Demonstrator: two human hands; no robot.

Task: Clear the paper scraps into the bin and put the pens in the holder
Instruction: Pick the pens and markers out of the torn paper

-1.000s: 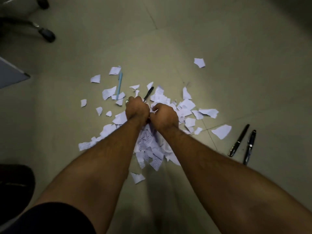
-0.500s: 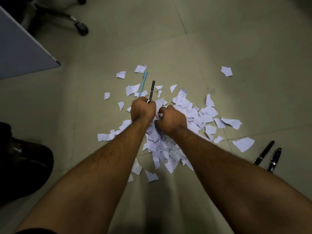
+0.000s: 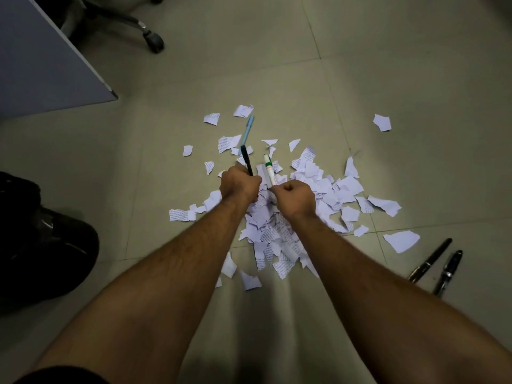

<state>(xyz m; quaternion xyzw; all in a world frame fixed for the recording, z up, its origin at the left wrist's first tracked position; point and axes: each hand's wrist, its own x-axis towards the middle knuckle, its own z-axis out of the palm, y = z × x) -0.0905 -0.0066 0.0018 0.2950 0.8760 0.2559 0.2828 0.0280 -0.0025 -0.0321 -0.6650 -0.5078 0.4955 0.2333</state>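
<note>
A heap of torn white paper scraps (image 3: 318, 195) lies on the tiled floor, with loose pieces scattered around it. My left hand (image 3: 239, 184) is closed around a black pen (image 3: 246, 159) that sticks up and away from me. My right hand (image 3: 295, 198) grips a white marker with a green band (image 3: 268, 169), also pointing away. Both hands hover just over the heap's far side. A light blue pen (image 3: 247, 130) lies among the scraps beyond my hands. Two black pens (image 3: 437, 263) lie side by side on the floor at the right.
A grey panel (image 3: 41, 67) stands at the upper left, with an office chair's wheeled base (image 3: 151, 41) behind it. A dark object (image 3: 44, 242) sits on the floor at the left edge. No bin or pen holder is in view.
My hands have come up out of the heap, the left lifting the black pen and the right now holding the white marker. The view has shifted, showing more of the grey panel.
</note>
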